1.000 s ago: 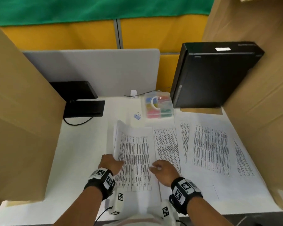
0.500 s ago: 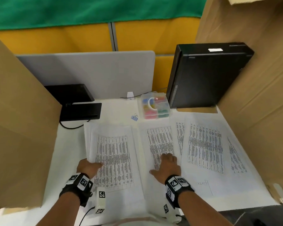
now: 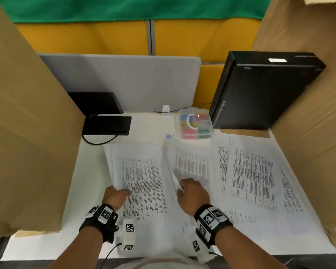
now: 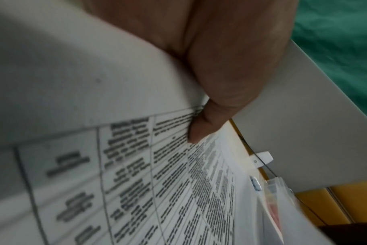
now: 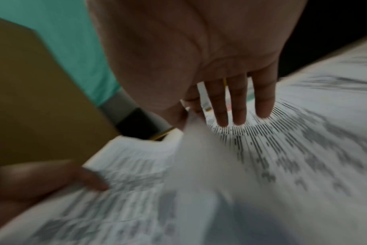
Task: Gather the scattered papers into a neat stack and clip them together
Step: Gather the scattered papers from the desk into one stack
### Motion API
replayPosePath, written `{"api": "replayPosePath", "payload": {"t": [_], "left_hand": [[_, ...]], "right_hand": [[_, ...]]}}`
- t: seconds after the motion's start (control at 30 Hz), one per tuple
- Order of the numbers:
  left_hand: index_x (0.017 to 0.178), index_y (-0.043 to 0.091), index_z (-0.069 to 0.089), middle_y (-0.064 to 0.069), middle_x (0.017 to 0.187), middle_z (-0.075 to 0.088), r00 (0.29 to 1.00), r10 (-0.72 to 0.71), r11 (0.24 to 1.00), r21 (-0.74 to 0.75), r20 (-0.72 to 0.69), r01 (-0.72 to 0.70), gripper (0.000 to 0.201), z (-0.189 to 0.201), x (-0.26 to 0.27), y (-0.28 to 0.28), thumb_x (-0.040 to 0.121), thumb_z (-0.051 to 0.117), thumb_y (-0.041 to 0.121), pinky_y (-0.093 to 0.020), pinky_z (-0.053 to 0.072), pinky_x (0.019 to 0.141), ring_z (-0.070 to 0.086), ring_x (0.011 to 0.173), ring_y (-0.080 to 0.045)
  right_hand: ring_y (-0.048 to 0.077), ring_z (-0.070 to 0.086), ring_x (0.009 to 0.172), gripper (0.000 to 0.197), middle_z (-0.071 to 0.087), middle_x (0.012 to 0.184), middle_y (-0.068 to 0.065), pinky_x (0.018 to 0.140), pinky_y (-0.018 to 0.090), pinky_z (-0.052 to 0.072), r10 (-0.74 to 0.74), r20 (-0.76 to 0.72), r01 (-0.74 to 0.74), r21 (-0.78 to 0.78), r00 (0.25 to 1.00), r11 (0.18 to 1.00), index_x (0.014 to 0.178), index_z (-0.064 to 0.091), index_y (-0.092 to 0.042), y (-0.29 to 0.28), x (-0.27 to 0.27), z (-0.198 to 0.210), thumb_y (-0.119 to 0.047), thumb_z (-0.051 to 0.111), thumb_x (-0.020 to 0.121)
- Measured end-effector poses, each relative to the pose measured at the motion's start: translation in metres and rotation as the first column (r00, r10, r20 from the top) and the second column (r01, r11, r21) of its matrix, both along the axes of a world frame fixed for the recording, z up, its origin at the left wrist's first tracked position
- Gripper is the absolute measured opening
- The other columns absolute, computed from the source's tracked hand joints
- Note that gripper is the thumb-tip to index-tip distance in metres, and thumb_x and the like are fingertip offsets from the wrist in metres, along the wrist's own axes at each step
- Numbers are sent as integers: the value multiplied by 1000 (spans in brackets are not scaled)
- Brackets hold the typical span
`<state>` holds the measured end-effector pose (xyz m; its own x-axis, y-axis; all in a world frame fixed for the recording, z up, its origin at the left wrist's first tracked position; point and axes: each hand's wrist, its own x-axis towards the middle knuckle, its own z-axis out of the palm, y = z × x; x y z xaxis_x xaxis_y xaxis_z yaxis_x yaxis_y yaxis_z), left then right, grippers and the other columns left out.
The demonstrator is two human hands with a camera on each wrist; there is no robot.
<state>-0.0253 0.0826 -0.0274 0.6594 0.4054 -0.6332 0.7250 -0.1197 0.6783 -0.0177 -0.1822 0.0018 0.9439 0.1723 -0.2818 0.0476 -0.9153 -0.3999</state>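
Observation:
Printed sheets lie spread over the white desk (image 3: 89, 171). My left hand (image 3: 116, 195) grips a small stack of papers (image 3: 142, 181) at its lower left edge, the thumb (image 4: 199, 131) pressed on the top page. My right hand (image 3: 192, 193) lies on the middle sheet (image 3: 192, 164); three fingers (image 5: 239, 116) lie straight on the print while the sheet's left edge (image 5: 191, 126) curls up between thumb and forefinger. More loose sheets (image 3: 252, 175) lie to the right. A small blue binder clip (image 3: 169, 135) sits behind the papers.
A clear box of coloured clips (image 3: 194, 123) stands behind the sheets, beside a black computer case (image 3: 260, 90). A black monitor base (image 3: 107, 125) sits at the back left. Cardboard walls (image 3: 27, 133) close both sides, a grey divider (image 3: 124, 82) the back.
My right hand left the stack and moved right onto the middle sheet, whose left edge now lifts off the desk. The left hand keeps hold of the stack.

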Motion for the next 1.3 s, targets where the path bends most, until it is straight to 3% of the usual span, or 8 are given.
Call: {"api": "replayPosePath", "payload": {"t": [0.23, 0.37, 0.6, 0.73, 0.87, 1.0, 1.17, 1.3], "left_hand": [[133, 14, 56, -6, 127, 62, 998, 55, 980, -190, -27, -59, 88, -1, 2, -23, 66, 74, 68, -42, 44, 105, 58, 117, -28], [132, 14, 57, -6, 131, 62, 1000, 4, 993, -121, 9, -3, 104, 3, 1, -27, 53, 69, 81, -42, 46, 103, 59, 116, -26], [123, 8, 61, -10, 123, 67, 995, -93, 994, -62, 39, 96, 55, 3, 4, -28, 76, 82, 29, -37, 51, 94, 64, 107, -27], [111, 12, 67, -10, 108, 73, 972, -134, 987, -65, 193, 149, 30, 25, 7, -21, 84, 72, 2, -27, 51, 81, 69, 92, -21], [112, 22, 67, 7, 102, 75, 929, -217, 939, -197, 299, 283, 32, 75, 15, -5, 87, 68, 3, -23, 49, 88, 69, 89, 1], [109, 17, 69, 3, 104, 78, 894, -191, 882, -330, 406, 338, 31, 112, 25, -10, 87, 65, -3, -18, 55, 83, 73, 91, -4], [114, 27, 67, 3, 116, 74, 859, -162, 894, -297, 486, 337, 53, 139, 39, -32, 64, 85, 35, -32, 47, 97, 68, 109, -12], [109, 30, 64, 10, 105, 72, 827, -114, 930, -235, 550, 284, 37, 151, 51, -48, 76, 81, 29, -24, 46, 91, 64, 102, -5]], "right_hand": [[22, 61, 112, 55, 66, 125, 0, 92, 38, 50, 303, -411, -215, 246, 860, 945, 121, 64, -24, 61, -19, 17, -66, 43, 91], [21, 54, 129, 52, 57, 143, -2, 108, 35, 41, 351, -476, -243, 275, 806, 930, 129, 63, -27, 59, -19, 10, -61, 43, 95], [14, 42, 141, 57, 46, 153, -10, 117, 33, 31, 326, -532, -151, 346, 781, 926, 136, 57, -41, 49, -12, 6, -69, 53, 86], [16, 30, 149, 67, 30, 162, -9, 121, 36, 25, 66, -293, 60, 403, 954, 913, 150, 36, -38, 41, -4, 6, -46, 65, 90], [19, 34, 144, 114, 34, 156, -5, 120, 45, 30, -377, -352, 516, 582, 857, 629, 157, 18, -28, 11, 31, 15, -47, 88, 69], [28, 62, 126, 90, 65, 136, 10, 110, 53, 45, -58, -633, 628, 744, 772, 229, 143, 51, -13, -22, 53, 37, -31, 93, 65], [15, 66, 117, 65, 73, 122, -4, 109, 43, 46, -182, -337, 383, 828, 924, 411, 128, 64, -21, -32, 62, 89, -42, 86, 71], [4, 64, 110, 54, 70, 116, -14, 101, 32, 49, -217, -232, 309, 829, 948, 466, 121, 59, -30, -49, 64, 112, -46, 82, 76]]}}
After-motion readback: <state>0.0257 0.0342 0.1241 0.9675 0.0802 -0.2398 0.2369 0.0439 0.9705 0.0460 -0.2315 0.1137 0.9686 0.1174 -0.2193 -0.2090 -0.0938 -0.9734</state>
